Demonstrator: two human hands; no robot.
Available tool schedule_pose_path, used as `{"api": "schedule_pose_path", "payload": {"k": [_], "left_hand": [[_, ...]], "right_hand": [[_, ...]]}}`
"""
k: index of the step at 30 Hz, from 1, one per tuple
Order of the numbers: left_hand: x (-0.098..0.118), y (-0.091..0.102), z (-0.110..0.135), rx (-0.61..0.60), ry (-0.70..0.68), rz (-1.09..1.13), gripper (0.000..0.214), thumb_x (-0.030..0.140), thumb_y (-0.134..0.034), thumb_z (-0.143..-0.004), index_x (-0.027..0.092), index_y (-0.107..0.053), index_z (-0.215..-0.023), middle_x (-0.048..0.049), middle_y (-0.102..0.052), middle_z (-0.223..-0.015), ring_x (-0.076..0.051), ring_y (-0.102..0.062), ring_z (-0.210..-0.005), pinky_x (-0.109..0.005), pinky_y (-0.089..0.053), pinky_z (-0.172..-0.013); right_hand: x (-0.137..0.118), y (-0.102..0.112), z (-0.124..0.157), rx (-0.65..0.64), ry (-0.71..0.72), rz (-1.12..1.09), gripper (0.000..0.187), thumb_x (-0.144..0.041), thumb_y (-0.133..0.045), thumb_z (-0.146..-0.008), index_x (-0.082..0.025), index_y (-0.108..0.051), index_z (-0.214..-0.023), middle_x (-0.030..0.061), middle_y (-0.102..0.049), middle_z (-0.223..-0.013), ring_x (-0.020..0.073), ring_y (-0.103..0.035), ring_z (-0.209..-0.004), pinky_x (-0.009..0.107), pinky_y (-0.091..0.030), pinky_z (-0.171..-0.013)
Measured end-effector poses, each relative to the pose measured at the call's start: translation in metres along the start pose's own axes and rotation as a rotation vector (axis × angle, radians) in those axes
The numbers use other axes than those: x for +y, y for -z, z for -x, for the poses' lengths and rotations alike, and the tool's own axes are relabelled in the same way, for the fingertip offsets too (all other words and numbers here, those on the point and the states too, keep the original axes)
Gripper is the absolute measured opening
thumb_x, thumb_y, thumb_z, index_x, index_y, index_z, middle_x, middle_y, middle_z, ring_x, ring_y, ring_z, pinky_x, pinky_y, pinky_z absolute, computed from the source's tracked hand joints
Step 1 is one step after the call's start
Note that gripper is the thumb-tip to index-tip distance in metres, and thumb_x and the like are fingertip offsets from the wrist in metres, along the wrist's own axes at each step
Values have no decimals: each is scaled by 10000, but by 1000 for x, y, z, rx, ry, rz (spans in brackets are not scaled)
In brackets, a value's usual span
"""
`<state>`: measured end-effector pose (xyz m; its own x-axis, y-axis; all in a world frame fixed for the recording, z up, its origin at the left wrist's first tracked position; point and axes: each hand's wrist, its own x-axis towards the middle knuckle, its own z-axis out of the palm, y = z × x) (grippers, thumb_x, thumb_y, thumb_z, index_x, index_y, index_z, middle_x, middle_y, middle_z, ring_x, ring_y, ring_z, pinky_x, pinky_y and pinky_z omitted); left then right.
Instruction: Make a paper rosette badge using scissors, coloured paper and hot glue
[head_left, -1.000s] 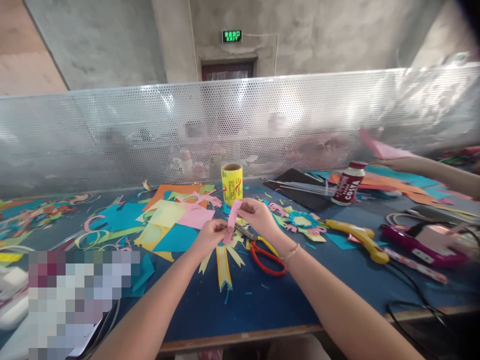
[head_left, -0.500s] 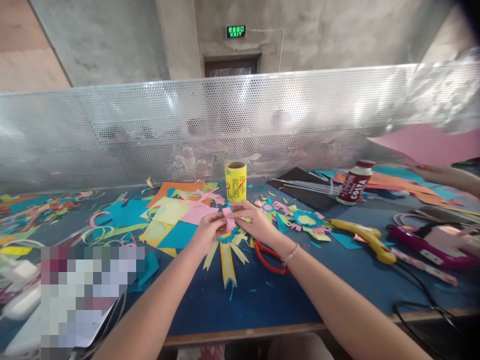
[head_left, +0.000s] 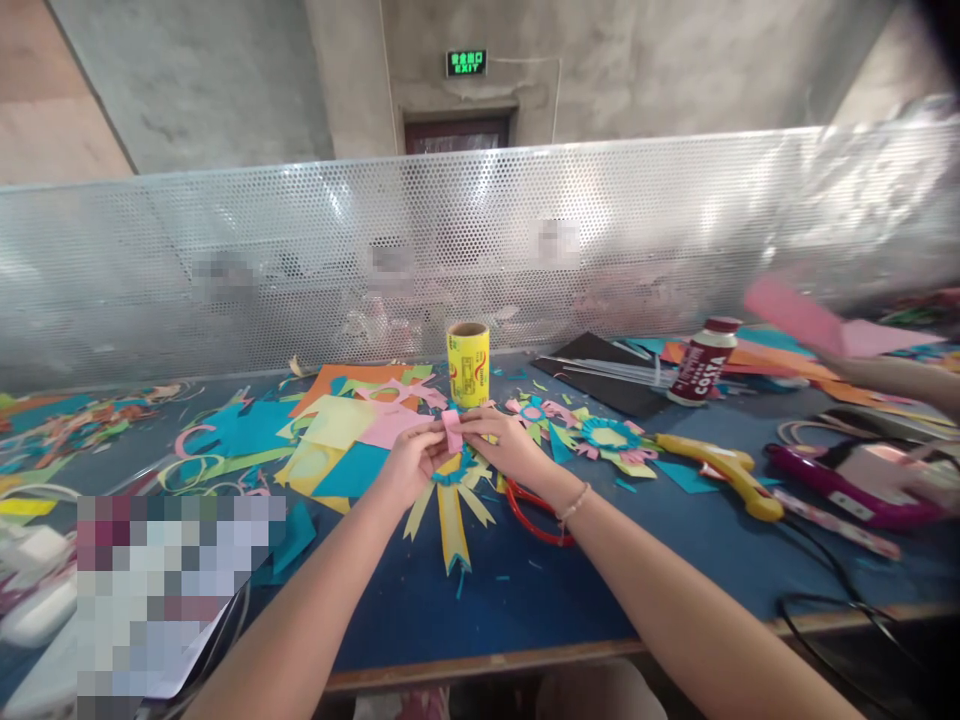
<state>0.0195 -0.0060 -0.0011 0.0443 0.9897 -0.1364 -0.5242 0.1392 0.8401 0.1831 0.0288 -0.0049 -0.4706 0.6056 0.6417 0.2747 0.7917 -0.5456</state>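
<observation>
A small pink paper strip (head_left: 452, 431) is pinched between my left hand (head_left: 412, 455) and my right hand (head_left: 504, 440), with the fingers of both closed on it. Just below them on the table lies a paper rosette (head_left: 454, 520) with yellow and pale green tails and a blue ring, its upper part hidden by my hands. Red-handled scissors (head_left: 529, 515) rest beneath my right wrist. Behind my fingers a yellow cardboard tube (head_left: 469, 365) stands upright. Right of it lie more paper rosettes, one with a blue ring (head_left: 611, 436).
A yellow glue gun (head_left: 724, 470), a purple device (head_left: 855, 490) and a Costa bottle (head_left: 703, 362) are on the right. Coloured paper sheets (head_left: 330, 420) and scraps cover the left. A perforated metal screen (head_left: 465, 250) runs behind the table. Another person's arm (head_left: 892, 385) reaches in at right.
My hands keep hold of the pink strip, which has turned slightly between my fingers. At right, the other person's pink sheet has swung lower and is blurred.
</observation>
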Motion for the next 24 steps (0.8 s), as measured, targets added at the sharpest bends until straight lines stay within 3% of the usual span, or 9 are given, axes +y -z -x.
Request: {"api": "schedule_pose_path", "payload": {"k": [8, 15, 20, 24], "left_hand": [[2, -1, 1, -70, 10, 55, 241, -6, -644, -684, 100, -698, -894, -62, -705, -862, -101, -664, -753, -195, -525, -778], [-3, 2, -4, -33, -39, -29, 223, 18, -703, -619, 94, -664, -825, -36, -679, -728, -98, -634, -661, -211, -510, -695], [-5, 4, -7, 2, -135, -122, 244, 88, -736, -590, 108, -647, -817, -23, -663, -711, -86, -600, -636, -182, -448, -613], [-4, 1, -5, 18, -159, -114, 285, 106, -748, -568, 120, -638, -830, -25, -668, -732, -107, -616, -684, -214, -464, -688]], "right_hand": [[7, -5, 1, 8, -28, -59, 378, -73, -449, -799, -267, -718, -980, 58, -658, -1071, 172, -602, -1012, 347, -470, -902], [2, -7, 1, 9, -86, -115, 337, -95, -465, -780, -248, -707, -958, 66, -636, -1056, 177, -586, -1011, 353, -468, -889], [-3, -8, 0, 69, -304, -204, 168, -214, -552, -758, -182, -620, -908, 56, -631, -916, 148, -614, -812, 288, -519, -710], [-5, -12, 0, 29, -519, -319, 153, -313, -629, -724, -190, -541, -750, -3, -613, -671, 139, -622, -651, 255, -519, -578]]}}
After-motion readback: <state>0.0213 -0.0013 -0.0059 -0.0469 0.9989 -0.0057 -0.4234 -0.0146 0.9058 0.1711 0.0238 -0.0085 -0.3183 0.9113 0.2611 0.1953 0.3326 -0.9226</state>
